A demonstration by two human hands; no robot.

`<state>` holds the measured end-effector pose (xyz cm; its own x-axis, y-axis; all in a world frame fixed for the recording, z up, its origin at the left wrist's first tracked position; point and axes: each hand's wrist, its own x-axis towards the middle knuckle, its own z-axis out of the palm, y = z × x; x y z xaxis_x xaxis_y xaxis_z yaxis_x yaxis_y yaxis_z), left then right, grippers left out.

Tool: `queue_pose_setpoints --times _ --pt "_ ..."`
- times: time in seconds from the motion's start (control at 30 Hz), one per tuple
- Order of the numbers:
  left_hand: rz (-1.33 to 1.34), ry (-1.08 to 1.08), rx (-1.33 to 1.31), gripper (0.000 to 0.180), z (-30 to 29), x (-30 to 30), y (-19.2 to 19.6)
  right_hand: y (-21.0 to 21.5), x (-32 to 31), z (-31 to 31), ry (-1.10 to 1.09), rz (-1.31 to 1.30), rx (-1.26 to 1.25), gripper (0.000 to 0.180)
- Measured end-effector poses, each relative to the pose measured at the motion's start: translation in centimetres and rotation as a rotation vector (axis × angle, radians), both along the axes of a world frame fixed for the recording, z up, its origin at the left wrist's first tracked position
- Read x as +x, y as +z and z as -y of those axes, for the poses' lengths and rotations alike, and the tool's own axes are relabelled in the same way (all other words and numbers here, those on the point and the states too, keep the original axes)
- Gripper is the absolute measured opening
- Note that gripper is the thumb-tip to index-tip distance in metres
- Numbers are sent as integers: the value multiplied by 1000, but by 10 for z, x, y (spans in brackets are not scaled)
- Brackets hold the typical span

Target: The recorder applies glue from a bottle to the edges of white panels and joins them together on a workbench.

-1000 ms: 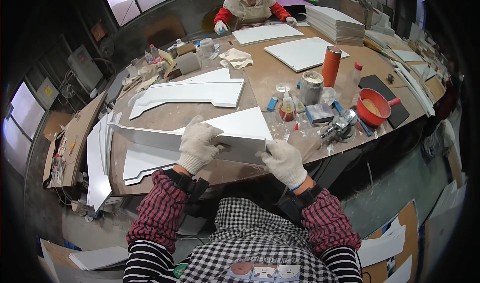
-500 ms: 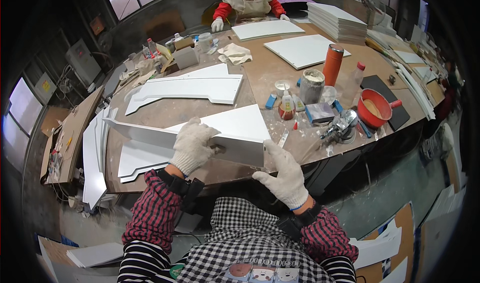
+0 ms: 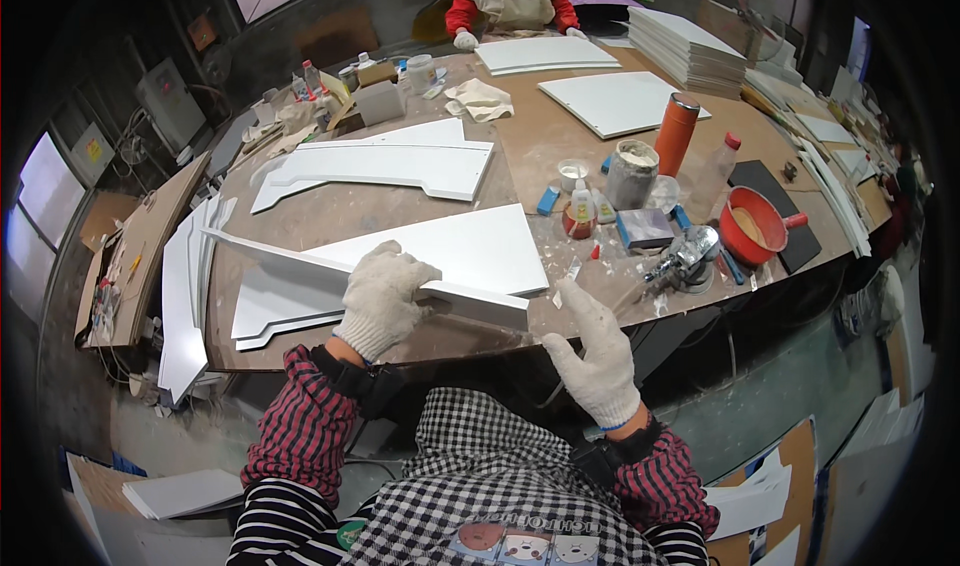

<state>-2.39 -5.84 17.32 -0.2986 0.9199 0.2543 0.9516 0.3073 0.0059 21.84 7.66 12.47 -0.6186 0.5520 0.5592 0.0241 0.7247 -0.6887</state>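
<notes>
My left hand (image 3: 385,301), in a white knit glove, grips a long white panel (image 3: 488,310) by its middle. The panel is held on its narrow edge, slanting from the far left toward me. Just off its right end my gloved right hand (image 3: 598,361) is open, thumb and fingers apart, with nothing in it. Behind and under the held panel, white cut panels (image 3: 475,246) lie flat near the table's front edge. Farther back are more white panels (image 3: 390,168) with a notched edge.
On the right of the table stand an orange flask (image 3: 677,131), a grey tub (image 3: 632,176), a red pan (image 3: 745,224) and a metal power tool (image 3: 690,256). White panels are stacked (image 3: 690,51) at the back right. Across the table is a co-worker (image 3: 515,11) in white gloves.
The held panel has tipped so that more of its upper edge and less of its front face shows. My right hand has come away from its end, to the right.
</notes>
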Motion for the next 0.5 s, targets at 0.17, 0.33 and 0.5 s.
queue_pose_setpoints --times 0.17,0.33,0.5 --pt "28 26 -35 31 2 8 3 4 -3 11 21 2 96 54" --pt "9 4 -34 30 3 7 2 34 -6 17 172 -51 178 50" --pt "31 -79 143 31 10 1 -6 35 2 -25 -128 -116 347 51"
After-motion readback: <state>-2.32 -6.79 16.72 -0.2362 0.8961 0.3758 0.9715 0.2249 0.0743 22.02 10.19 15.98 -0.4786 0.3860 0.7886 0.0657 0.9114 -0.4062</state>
